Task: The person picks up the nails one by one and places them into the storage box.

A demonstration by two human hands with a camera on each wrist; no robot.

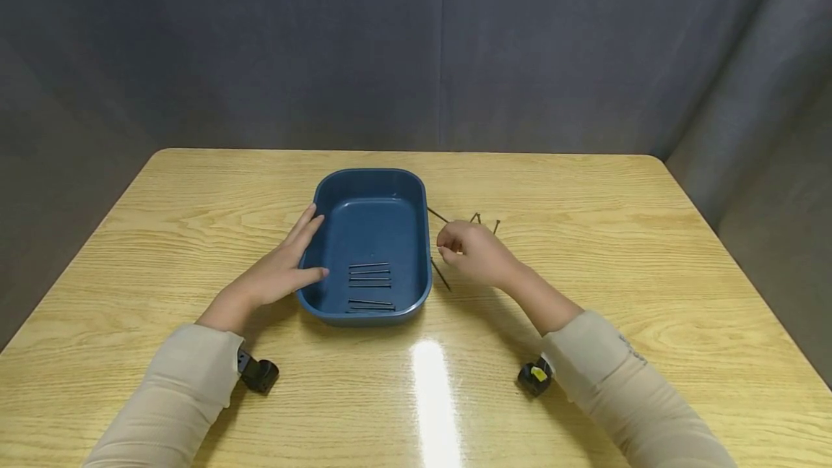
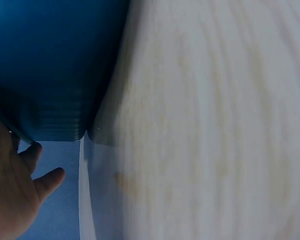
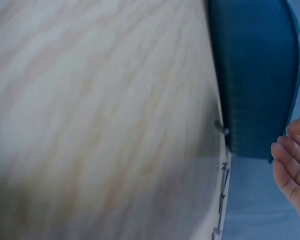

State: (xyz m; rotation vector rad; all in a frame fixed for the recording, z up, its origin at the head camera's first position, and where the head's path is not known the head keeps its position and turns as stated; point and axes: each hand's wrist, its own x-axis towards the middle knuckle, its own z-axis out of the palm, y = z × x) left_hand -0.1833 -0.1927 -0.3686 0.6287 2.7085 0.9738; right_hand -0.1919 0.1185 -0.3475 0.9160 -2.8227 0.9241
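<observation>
A blue rectangular bin (image 1: 364, 231) stands on the table with several dark nails (image 1: 369, 279) lying crosswise in its near half. My left hand (image 1: 279, 269) rests at the bin's left rim, fingers spread and thumb over the edge; the left wrist view catches part of this hand (image 2: 15, 185). Just outside the right wall, my right hand (image 1: 477, 250) hovers with loosely bent fingers and nothing visible between them. Close by that hand lie a loose nail (image 1: 441, 276) on the near side and another nail (image 1: 438, 215) on the far side. In the right wrist view its fingers (image 3: 290, 162) look relaxed near the bin rim.
Further right, beyond the right hand, more nails (image 1: 497, 227) lie on the wooden table (image 1: 604, 237), partly hidden by the hand. A small black camera hangs at each wrist. Grey curtains (image 1: 552, 56) close off the back and sides.
</observation>
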